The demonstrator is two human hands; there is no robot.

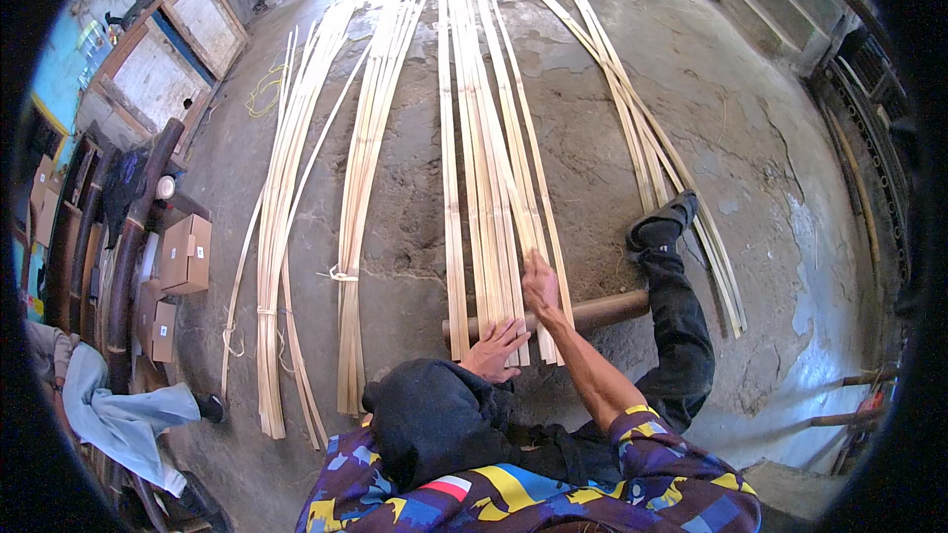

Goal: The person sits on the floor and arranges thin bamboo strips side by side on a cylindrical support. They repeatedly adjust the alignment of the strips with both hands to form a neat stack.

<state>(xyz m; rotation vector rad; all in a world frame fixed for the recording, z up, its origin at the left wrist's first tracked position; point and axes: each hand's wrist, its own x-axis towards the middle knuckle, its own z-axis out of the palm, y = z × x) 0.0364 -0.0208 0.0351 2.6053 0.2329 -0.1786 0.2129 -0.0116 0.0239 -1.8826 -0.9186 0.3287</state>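
Working from far away, I have the pale strips point(494, 266) in the middle of the floor point(770, 286), right in front of the person, with their near ends over a brown pole point(612, 311). To do this bit well, I think a light touch is best, because long, thin strips like these could slip or cross. I would rest one hand flat on the near ends and let the other nudge one strip at a time, so they sit side by side. Pulling hard might bend a strip or spread the far ends, so small, slow pushes seem wise. Now for the hands: the left hand point(494, 348) is open and palm down, its fingers spread over the near ends. The right hand point(538, 283) is a bit farther out, at the right side of the bunch, with its fingers bent in. I cannot tell if it grips a strip or just pushes on one. The right arm point(592, 365) reaches up and to the left. A big, dark cloth shape point(425, 415) hides most of the left arm.
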